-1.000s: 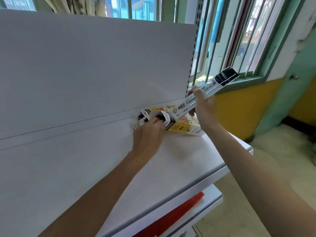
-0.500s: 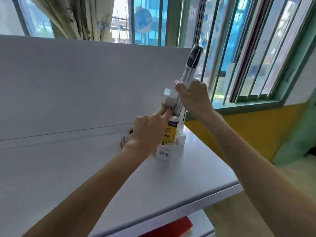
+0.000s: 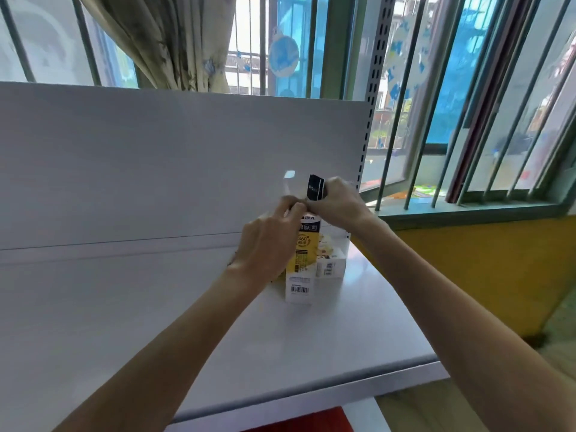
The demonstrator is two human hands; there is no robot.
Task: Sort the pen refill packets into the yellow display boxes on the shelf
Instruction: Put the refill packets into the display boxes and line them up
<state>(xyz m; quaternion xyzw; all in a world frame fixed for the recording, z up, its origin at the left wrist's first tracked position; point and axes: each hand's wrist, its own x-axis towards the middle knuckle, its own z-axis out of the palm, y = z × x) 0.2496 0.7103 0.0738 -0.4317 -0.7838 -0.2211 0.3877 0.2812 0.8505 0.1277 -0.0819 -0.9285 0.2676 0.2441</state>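
Two yellow-and-white display boxes stand upright near the shelf's back right corner: a front box [image 3: 300,266] and a second box [image 3: 332,260] just behind it to the right. A pen refill packet [image 3: 315,188] pokes up above the front box; only its black top end shows. My right hand [image 3: 338,202] grips that packet from the right. My left hand [image 3: 269,244] is wrapped around the front box's left side, its fingertips at the box's top beside the packet. The box's inside is hidden.
The white shelf board [image 3: 296,344] ends in an edge at the front and right. A white back panel [image 3: 171,163] rises behind the boxes, beside a slotted upright post [image 3: 371,98]. A barred window [image 3: 467,104] is at right, and something red [image 3: 311,422] lies on the shelf below.
The boxes went from lying flat to standing upright. My right hand swung the packet vertical, then lowered it, so less of it shows above the front box. My left hand holds the box.
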